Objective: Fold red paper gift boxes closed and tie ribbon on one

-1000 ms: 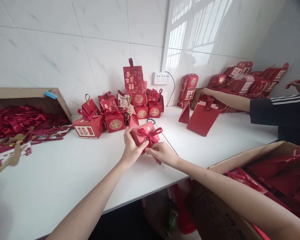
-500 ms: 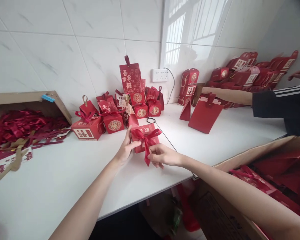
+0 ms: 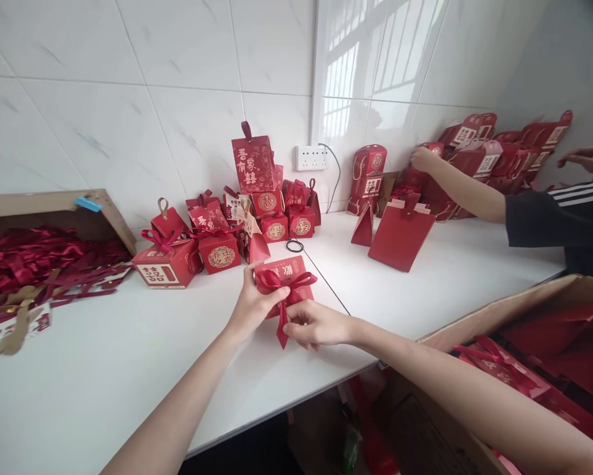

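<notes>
So, small red card box with pale printed characters [image 3: 296,265]: in the left hand's grip, over the white tabletop [image 3: 177,376]; whether its underside touches the surface cannot be told

Glossy dark-red ribbon bow [image 3: 303,280]: tied across the box, loops spread to both sides, a pointed tail hanging between the hands

Left hand [image 3: 250,303]: closed firmly on the box's left side, thumb pressed over the bow's knot

Right hand [image 3: 320,323]: fingers curled almost together against the ribbon tail; whether they pinch it cannot be told

Thin black ring [image 3: 295,246]: lying flat just beyond the grip

Peach-and-red triangular card box [image 3: 259,247]: standing just behind the left fingers

Red box with white label [image 3: 160,272]: left of the grip, near the red cube with round gold emblem [image 3: 221,256]

Tall red box with white characters [image 3: 254,165]: behind the grip, atop other red boxes by the tiled wall

White socket strip [image 3: 311,158]: on the wall beyond the grip

Red upright tapering box [image 3: 400,234]: right of the grip, beside a small red triangular box [image 3: 363,227]

Brown cardboard carton [image 3: 454,330]: nearer and right, holding red boxes

Dark-red ribbon pile [image 3: 33,260]: far left, spilling from an open brown box [image 3: 115,221]

Co-worker's hand [image 3: 425,159]: far right beyond the grip, at heaped red boxes [image 3: 514,155]
</notes>
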Demonstrator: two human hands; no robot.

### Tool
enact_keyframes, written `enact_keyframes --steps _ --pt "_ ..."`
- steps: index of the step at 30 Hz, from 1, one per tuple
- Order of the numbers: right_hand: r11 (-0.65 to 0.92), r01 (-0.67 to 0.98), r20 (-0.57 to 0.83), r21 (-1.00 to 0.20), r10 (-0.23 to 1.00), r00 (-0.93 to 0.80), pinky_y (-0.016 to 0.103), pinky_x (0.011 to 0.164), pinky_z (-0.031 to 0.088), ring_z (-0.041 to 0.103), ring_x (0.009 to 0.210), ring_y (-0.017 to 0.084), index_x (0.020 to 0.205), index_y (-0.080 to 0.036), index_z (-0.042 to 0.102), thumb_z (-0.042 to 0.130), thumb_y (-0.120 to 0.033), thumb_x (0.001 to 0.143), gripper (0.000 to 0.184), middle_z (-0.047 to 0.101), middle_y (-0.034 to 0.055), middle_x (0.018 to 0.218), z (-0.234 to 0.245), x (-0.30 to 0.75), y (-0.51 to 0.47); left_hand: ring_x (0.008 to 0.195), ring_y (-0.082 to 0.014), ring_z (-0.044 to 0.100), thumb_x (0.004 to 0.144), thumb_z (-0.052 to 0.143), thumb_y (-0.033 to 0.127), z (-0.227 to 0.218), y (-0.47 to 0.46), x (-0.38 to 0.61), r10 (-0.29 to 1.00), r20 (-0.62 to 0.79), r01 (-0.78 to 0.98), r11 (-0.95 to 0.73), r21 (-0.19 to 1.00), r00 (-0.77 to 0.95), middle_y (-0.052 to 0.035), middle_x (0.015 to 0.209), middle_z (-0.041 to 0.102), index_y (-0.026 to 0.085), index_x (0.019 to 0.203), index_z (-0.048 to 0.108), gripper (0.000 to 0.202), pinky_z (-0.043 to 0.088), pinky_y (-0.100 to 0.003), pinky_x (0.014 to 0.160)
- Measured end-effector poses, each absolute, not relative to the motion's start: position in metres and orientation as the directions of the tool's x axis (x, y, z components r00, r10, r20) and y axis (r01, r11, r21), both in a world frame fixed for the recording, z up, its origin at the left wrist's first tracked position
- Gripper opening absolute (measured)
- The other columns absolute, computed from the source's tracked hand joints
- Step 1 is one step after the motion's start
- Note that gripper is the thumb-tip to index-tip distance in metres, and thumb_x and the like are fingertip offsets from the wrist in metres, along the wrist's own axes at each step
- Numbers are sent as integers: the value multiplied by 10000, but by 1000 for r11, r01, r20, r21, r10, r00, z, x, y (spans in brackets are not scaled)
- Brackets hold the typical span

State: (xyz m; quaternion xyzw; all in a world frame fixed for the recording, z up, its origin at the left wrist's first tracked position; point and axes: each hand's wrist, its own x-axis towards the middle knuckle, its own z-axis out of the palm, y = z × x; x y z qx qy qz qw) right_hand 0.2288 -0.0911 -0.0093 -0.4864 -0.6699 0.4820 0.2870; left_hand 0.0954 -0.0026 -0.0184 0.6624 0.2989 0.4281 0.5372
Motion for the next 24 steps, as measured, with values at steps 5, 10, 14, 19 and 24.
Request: enact_keyframes --steps 5,10,14,19,24 --pt "54 392 -106 -918 921 -376 149 344 390 451 394 58 624 -176 439 451 -157 810 188 454 -67 476 -10 230 -89 915 -191 610 613 727 278 -19 -4 96 867 254 -52 -257 965 429 -11 976 599 222 1087 385 587 483 -351 835" --pt "29 422 -149 -906 911 -384 147 332 384 429 368 50 586 -176 423 461 -139 794 215 414 -78 456 -8 230 -91 912 -186 616 645 699 250 -21 -4 94 864 222 -56 -221 974 452 -9 963 612 235 1143 353 606 486 -348 831" --pt "28 479 -199 -877 887 -416 148 313 346 417 344 53 625 -161 505 470 -116 779 164 406 -81 444 -7 227 -93 877 -193 621 632 714 261 -21 -4 94 865 239 -42 -246 968 441 -3 924 613 231 1124 371 600 493 -354 808" --pt "-8 446 -226 -895 871 -437 151 348 379 447 396 57 676 -140 589 517 -212 809 168 457 -57 483 -6 234 -94 891 -208 633 627 737 301 -18 -2 93 865 202 -79 -187 979 460 -2 908 631 226 1082 406 567 496 -360 807" --pt "-141 422 -287 -896 909 -304 190 352 393 473 394 78 751 -107 630 498 -668 771 576 496 -22 492 -14 250 -92 955 -226 612 603 763 345 -16 8 85 885 145 -101 -111 989 442 -33 971 620 201 1025 458 540 476 -353 833"
